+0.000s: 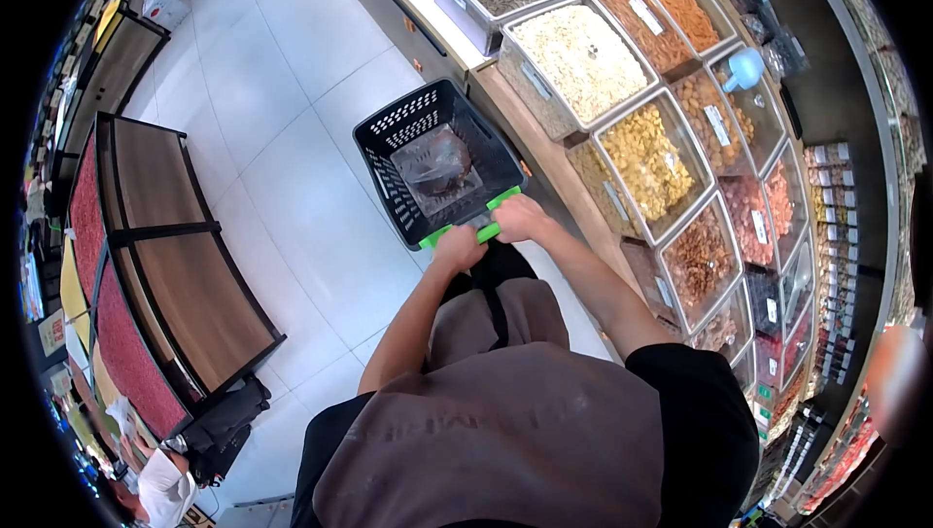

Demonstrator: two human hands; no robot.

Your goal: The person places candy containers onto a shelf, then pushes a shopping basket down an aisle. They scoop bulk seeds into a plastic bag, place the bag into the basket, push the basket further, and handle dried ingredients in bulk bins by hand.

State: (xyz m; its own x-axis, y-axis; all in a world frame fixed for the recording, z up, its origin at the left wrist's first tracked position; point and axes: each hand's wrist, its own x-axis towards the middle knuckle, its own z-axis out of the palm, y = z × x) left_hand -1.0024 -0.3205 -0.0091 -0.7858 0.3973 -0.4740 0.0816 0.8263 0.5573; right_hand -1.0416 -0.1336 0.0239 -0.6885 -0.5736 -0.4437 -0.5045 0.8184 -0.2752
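Observation:
A black shopping basket (389,195) with slotted walls hangs in front of my body, above the tiled floor. Both of my hands are on its bright green handle (488,232). My left hand (460,248) is wrapped round the handle's left part, and my right hand (520,218) grips its right part. On the basket's bottom lies a clear plastic bag (437,166) with something dark inside; what that is I cannot make out. The palms and most fingertips are hidden from above.
To the right, a wooden-edged counter holds several clear bins, among them white flakes (581,56), yellow dried pieces (649,160) and walnuts (698,265). A blue scoop (743,69) rests there. On the left stands a curved wooden display (194,304); a person (165,484) is at lower left.

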